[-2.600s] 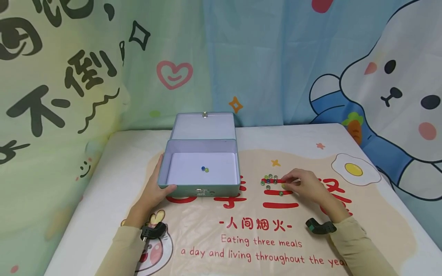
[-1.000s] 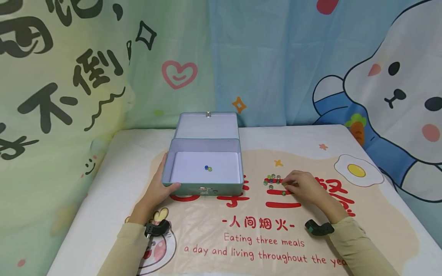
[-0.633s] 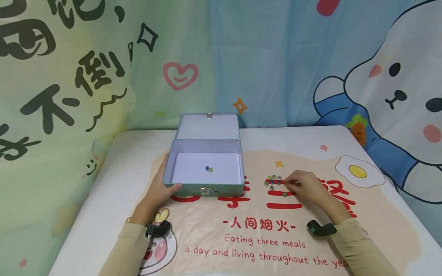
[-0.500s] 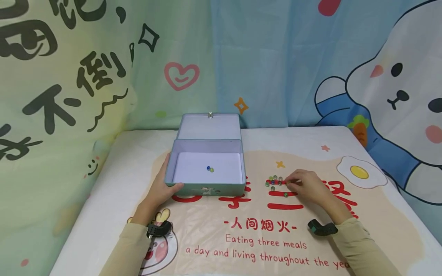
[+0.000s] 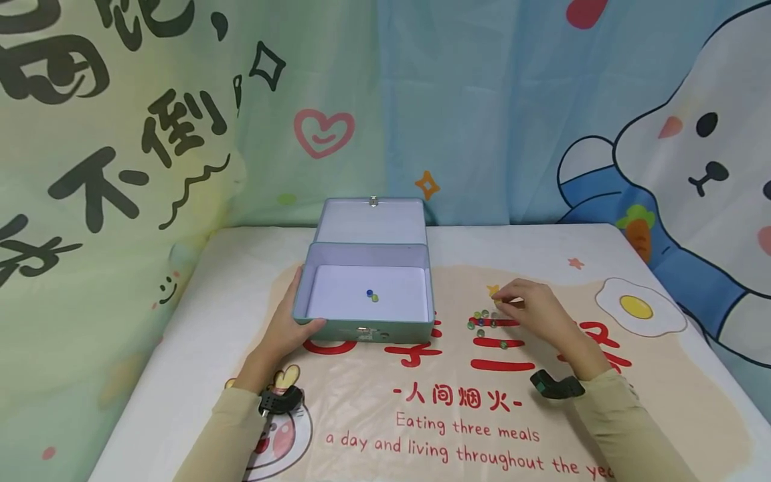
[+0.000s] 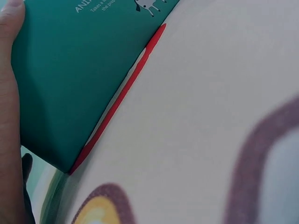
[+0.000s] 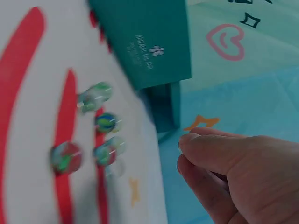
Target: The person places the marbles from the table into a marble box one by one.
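Observation:
My left hand (image 5: 282,335) grips the left front corner of a green tin box (image 5: 397,332), thumb over the front rim and fingers along its side. The lid stands open at the back. Inside lie a blue marble (image 5: 370,293) and a yellow-green marble (image 5: 375,298). My right hand (image 5: 536,309) is raised just behind the loose marbles, thumb and forefinger pinching a small yellowish marble (image 5: 496,300); the fingers mostly hide it in the right wrist view. Several glass marbles (image 5: 480,323) lie clustered on the tablecloth, with one green marble (image 5: 503,345) nearer me.
The box stands left of the marbles on a printed tablecloth (image 5: 470,442) with red lettering. Behind the table hangs a patterned curtain (image 5: 446,107). A fried egg print (image 5: 638,306) is flat on the cloth at right.
My right hand was down at the right edge of the marble cluster; it has lifted up and back with the yellowish marble. My left hand has kept its grip on the box.

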Motion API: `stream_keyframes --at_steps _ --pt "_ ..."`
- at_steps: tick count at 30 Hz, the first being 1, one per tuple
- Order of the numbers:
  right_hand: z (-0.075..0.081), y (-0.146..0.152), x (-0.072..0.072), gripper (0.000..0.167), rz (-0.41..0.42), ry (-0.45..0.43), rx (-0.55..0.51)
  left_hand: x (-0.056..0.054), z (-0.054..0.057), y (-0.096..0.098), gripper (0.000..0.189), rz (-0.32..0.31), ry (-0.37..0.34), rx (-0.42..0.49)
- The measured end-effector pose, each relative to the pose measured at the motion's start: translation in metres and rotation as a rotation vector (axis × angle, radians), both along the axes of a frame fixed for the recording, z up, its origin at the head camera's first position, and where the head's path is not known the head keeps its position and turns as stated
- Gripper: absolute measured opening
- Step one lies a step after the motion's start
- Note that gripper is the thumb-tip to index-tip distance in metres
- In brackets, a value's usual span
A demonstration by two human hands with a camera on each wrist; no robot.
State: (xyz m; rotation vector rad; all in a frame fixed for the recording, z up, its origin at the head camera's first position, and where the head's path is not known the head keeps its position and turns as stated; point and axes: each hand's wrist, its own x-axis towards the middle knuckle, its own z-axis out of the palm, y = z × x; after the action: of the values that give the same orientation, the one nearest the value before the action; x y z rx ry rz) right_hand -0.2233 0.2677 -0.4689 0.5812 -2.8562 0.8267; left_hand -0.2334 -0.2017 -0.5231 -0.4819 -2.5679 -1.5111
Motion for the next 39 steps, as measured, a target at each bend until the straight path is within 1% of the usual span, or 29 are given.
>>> stream_keyframes --at_steps 7,15,19,24,27,31,36,39 --pt "0.014 -0.011 -0.011 0.017 0.003 0.040 -0.034 -0.002 0.000 0.001 0.112 0.006 0.016 -0.007" --pt "0.021 -0.032 -0.021 0.017 0.014 0.039 -0.072 -0.005 0.001 0.007 0.113 -0.012 -0.011 0.018" --pt "0.026 -0.045 -0.026 0.016 0.036 0.034 -0.095 -0.005 -0.001 0.008 0.112 -0.001 -0.013 0.025" --pt "0.034 -0.063 -0.031 0.017 0.050 0.031 -0.144 -0.008 -0.004 0.009 0.112 -0.009 0.014 0.027" --pt "0.037 -0.077 -0.035 0.018 0.055 0.028 -0.170 -0.008 -0.006 0.013 0.112 -0.022 0.022 0.053" --pt "0.040 -0.095 -0.041 0.018 0.058 0.039 -0.213 -0.010 -0.005 0.020 0.115 -0.018 0.030 0.062" --pt "0.043 -0.112 -0.047 0.016 0.045 0.061 -0.257 -0.010 -0.005 0.027 0.117 -0.005 0.049 0.037" --pt "0.046 -0.122 -0.049 0.017 0.040 0.053 -0.268 -0.009 -0.004 0.028 0.116 0.006 0.059 0.021"
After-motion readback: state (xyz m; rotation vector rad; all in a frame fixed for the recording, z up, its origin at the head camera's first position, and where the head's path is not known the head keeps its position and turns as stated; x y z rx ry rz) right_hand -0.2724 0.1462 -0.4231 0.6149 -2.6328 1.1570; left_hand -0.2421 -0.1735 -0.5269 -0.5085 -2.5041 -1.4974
